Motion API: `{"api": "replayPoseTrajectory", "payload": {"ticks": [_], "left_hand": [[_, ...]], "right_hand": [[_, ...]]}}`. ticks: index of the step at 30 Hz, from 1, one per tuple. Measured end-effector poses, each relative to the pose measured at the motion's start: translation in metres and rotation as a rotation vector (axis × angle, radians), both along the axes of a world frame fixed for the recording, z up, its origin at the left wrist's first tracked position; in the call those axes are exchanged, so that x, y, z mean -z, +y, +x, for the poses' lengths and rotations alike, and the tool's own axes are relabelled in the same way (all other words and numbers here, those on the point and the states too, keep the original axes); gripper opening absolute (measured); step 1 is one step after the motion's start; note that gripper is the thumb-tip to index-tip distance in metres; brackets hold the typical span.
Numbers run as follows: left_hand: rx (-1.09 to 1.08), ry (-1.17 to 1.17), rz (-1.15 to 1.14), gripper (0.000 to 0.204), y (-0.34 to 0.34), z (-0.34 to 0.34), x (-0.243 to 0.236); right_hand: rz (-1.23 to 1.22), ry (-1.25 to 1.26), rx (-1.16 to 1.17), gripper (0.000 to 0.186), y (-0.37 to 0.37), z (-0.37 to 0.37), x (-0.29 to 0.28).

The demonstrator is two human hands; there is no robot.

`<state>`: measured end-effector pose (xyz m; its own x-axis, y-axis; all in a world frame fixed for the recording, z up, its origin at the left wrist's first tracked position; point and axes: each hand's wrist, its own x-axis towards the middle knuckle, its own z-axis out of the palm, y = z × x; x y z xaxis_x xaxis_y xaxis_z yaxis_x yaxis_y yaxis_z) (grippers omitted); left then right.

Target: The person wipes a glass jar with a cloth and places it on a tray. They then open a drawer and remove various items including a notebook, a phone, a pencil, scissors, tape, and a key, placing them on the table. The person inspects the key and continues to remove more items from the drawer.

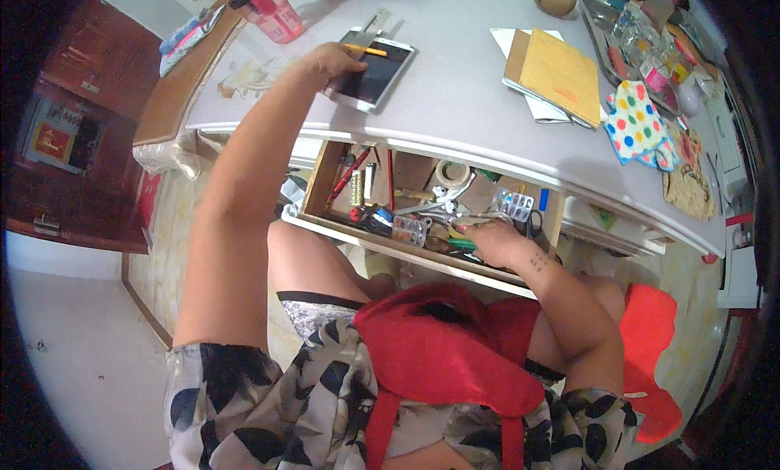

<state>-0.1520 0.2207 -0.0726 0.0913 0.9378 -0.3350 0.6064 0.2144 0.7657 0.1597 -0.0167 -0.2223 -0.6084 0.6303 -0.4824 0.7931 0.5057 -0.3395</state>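
My left hand (331, 64) is closed at the left edge of a white smartphone (372, 84) with a dark screen on the table; what it grips is unclear. A yellow pencil (370, 51) and a metal-looking ruler (375, 25) lie at the phone's top, by my fingers. My right hand (496, 241) reaches into the open drawer (317, 186), fingers extended over green and pale items. Around it are a tape roll (452, 172), scissors (533, 224), clear pill-like packs (512, 202), red pens (345, 180) and white cables (443, 206).
A pink bottle (279, 21) stands at the back left. Yellow envelopes (556, 76), a polka-dot cloth (634, 121) and a tray (601, 27) with several jars fill the right side. The table's front edge (390, 139) runs above the drawer. A wooden cabinet (81, 186) is at left.
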Motion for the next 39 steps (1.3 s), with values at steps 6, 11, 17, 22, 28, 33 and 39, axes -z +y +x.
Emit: {"api": "replayPoseTrajectory", "payload": {"ticks": [6,11,17,22,28,33,39], "left_hand": [[-0.039,0.495,0.345,0.039,0.049,-0.037,0.005],[0.226,0.774,0.611,0.043,0.054,-0.039,0.010],[0.134,0.819,0.880,0.053,0.013,0.003,0.021],[0.230,0.603,1.164,0.040,-0.063,0.016,0.005],[0.471,0.474,1.212,0.042,-0.162,0.022,0.016],[0.810,0.316,1.060,0.042,-0.219,0.029,0.045],[0.459,0.002,0.450,0.019,-0.251,0.067,0.079]], "right_hand": [[-0.017,-0.003,-0.002,0.037,0.000,-0.008,-0.019],[-0.027,-0.033,-0.039,0.055,0.004,-0.005,-0.009],[-0.065,-0.049,-0.029,0.052,0.006,-0.006,-0.016],[0.002,-0.063,-0.066,0.055,0.002,-0.008,-0.017],[0.021,0.099,-0.033,0.060,-0.001,-0.003,-0.023],[-0.163,0.190,0.024,0.040,0.009,0.004,-0.041],[-0.125,0.384,0.095,0.033,0.016,0.024,-0.065]]}}
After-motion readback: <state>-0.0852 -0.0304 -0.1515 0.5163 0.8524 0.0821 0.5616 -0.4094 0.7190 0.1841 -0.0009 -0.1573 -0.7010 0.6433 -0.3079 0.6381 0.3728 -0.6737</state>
